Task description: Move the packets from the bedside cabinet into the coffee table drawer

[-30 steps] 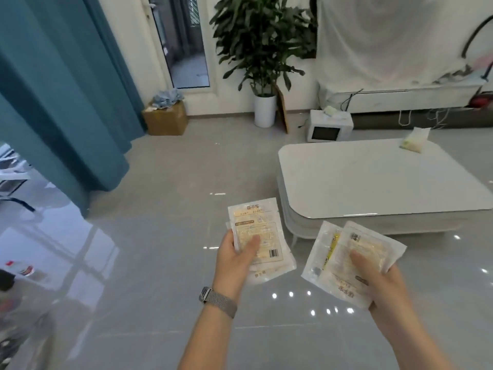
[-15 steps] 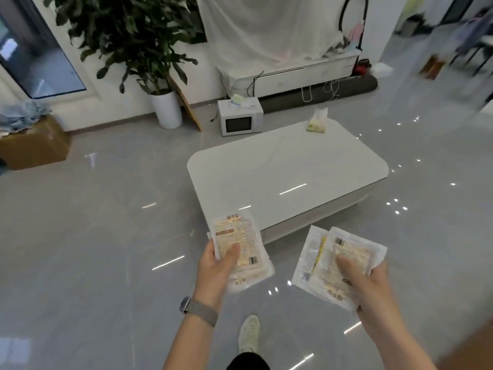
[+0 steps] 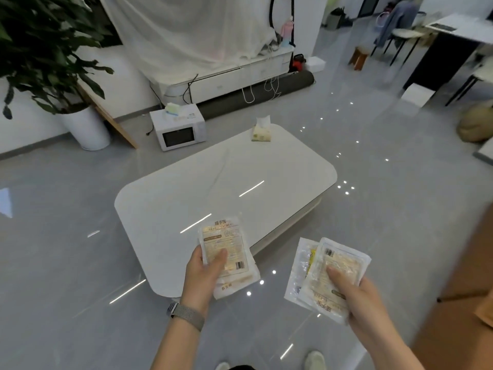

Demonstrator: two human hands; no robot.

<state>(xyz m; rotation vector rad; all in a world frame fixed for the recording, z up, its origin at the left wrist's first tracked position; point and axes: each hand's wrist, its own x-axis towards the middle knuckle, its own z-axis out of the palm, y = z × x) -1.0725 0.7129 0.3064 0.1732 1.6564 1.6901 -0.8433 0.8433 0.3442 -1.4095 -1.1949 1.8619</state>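
Left hand [image 3: 202, 276] grips packets [image 3: 226, 252], thumb on top; right hand [image 3: 357, 297] grips second stack [image 3: 328, 273]. Coffee table worktop [image 3: 226, 182] at 12 o'clock.

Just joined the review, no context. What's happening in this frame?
A person stands at the near end of a white coffee table, carrying packets in both hands. The left hand grips a small stack of packets, thumb on top; the right hand grips another stack. No drawer is visible or open from this view, so nothing has been stowed yet. A tissue pack sits on the table's far end.
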